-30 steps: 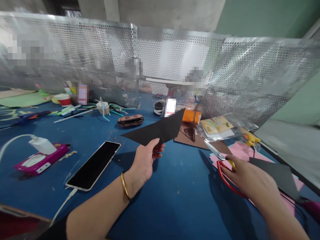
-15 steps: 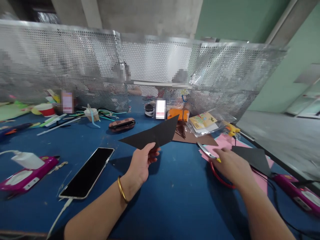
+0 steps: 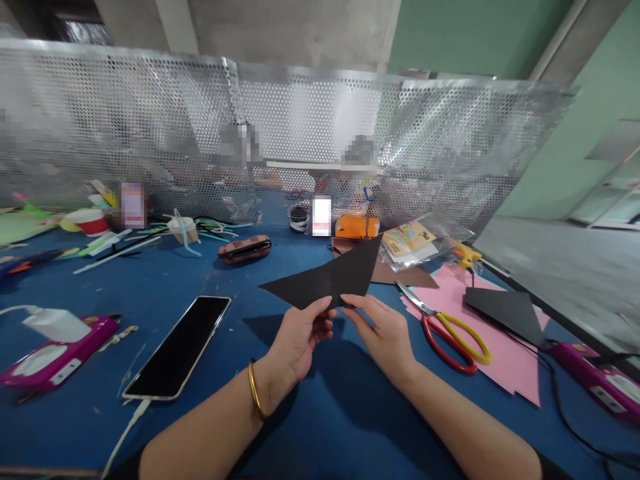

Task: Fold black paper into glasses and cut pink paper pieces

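Note:
A piece of black paper (image 3: 327, 280) with pointed corners is held above the blue table, in the middle of the head view. My left hand (image 3: 305, 337), with a gold bangle at the wrist, pinches its lower edge between thumb and fingers. Close beside it, my right hand (image 3: 380, 327) grips the same edge with thumb and forefinger. To the right lie scissors (image 3: 445, 330) with one red and one yellow handle, partly over pink paper (image 3: 500, 363). Another black paper piece (image 3: 505, 310) rests on that pink paper.
A phone (image 3: 180, 347) on a charging cable lies at left, near a purple power strip (image 3: 95, 343). Behind stand a brown case (image 3: 245, 249) and an orange object (image 3: 357, 227). A perforated metal screen (image 3: 310, 113) closes off the back. Another power strip (image 3: 595, 380) sits at right.
My right hand has left the scissors on the table and moved left to take the black paper's lower edge. My left hand and the paper have shifted slightly right.

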`<state>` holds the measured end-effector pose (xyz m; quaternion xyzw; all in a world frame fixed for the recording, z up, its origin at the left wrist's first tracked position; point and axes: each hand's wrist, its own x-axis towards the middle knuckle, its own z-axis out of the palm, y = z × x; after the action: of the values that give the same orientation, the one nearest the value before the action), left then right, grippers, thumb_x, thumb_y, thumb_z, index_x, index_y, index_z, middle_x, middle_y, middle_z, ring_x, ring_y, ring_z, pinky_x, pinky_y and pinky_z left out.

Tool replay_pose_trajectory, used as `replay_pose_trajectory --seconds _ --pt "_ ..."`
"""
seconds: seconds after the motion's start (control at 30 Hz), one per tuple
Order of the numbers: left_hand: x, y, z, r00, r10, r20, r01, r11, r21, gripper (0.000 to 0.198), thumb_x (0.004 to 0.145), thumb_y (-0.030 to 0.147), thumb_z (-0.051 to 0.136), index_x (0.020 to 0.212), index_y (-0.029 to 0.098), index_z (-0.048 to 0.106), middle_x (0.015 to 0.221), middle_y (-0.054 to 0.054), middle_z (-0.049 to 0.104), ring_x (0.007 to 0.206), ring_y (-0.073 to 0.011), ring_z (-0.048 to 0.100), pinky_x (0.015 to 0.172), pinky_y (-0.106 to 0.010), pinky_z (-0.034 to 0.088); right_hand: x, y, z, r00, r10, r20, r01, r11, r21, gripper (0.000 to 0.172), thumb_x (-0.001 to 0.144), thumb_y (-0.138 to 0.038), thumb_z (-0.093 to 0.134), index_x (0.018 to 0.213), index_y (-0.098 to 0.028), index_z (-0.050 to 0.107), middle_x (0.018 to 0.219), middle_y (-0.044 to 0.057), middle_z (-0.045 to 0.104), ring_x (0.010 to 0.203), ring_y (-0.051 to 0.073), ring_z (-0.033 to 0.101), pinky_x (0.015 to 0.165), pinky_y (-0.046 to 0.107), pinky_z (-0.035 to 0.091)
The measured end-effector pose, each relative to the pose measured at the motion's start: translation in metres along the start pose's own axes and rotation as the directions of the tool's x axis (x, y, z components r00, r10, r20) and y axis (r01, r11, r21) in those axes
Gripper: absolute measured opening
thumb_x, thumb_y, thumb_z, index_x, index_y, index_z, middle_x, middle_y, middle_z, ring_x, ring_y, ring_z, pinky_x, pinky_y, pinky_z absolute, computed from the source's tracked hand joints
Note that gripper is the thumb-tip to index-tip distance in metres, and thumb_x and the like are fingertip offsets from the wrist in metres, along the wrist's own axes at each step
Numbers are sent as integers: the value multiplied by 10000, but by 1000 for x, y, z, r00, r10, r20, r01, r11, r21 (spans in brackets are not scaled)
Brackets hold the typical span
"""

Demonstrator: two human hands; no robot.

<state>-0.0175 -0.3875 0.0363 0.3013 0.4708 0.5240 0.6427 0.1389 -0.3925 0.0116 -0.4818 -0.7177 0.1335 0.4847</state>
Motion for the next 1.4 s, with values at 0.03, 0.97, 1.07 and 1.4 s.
replay_pose_trajectory --seconds 0.03,0.97,1.07,1.4 --pt "0 0 1 999 -32 5 33 999 -7 166 695 250 794 658 103 727 644 -79 698 516 -106 583 495 -220 494 -2 1 0 999 34 -20 -33 998 45 209 923 -297 593 1047 -232 748 1006 61 776 923 206 711 868 338 530" --pt "10 -4 1 975 -220 29 220 975 -36 91 857 128 683 798 105 749 766 -83 767 519 -95 621 492 -194 522 5 8 0 891 434 134 -439 746 500 291 712 -345 717 964 -222 640 657 -33 676 691 194 693 694 328 515" --pt "11 -4 -2 975 -222 15 222 975 12 57 834 153 717 822 110 753 756 -82 766 531 -102 623 499 -201 515 3 9 0 861 474 184 -498 715 490 290 710 -361 712 946 -209 640 648 -30 669 679 192 697 674 322 520" --pt "7 -7 -11 968 -250 1 244 946 214 134 667 214 836 721 118 761 782 -80 759 553 -97 599 498 -198 459 -17 10 -6 812 464 353 -576 734 361 316 776 -333 598 1058 -192 626 682 -24 690 488 133 613 516 269 486"
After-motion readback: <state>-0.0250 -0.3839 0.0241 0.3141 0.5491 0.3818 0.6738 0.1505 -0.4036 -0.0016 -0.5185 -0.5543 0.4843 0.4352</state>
